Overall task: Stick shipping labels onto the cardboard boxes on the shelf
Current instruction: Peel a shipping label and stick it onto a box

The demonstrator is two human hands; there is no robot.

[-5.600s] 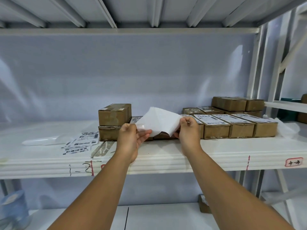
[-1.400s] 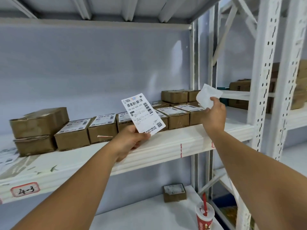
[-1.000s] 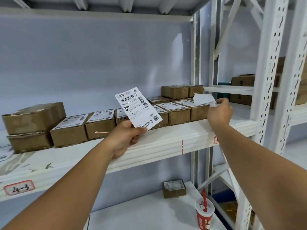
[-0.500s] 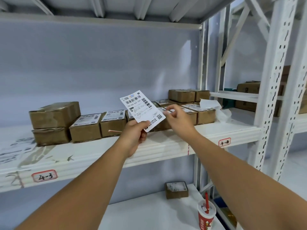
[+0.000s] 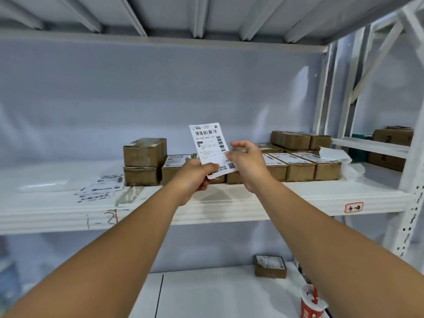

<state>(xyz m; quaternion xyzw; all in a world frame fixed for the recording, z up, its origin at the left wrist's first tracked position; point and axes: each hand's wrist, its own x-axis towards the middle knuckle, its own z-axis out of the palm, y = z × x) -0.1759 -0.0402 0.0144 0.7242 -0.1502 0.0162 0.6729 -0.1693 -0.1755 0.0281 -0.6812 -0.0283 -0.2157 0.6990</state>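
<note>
a person's left hand [image 5: 195,177] and right hand [image 5: 247,164] both pinch a printed shipping label [image 5: 210,148], held upright in front of a row of cardboard boxes [image 5: 300,166] on a white shelf [image 5: 275,198]; loose labels [image 5: 101,190] lie at left.

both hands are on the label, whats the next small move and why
Probably carry the label left and lower it onto the top box of the stack: its top looks bare, while the row boxes already wear labels. The left hand grips its bottom edge, the right hand pinches its side.
</note>
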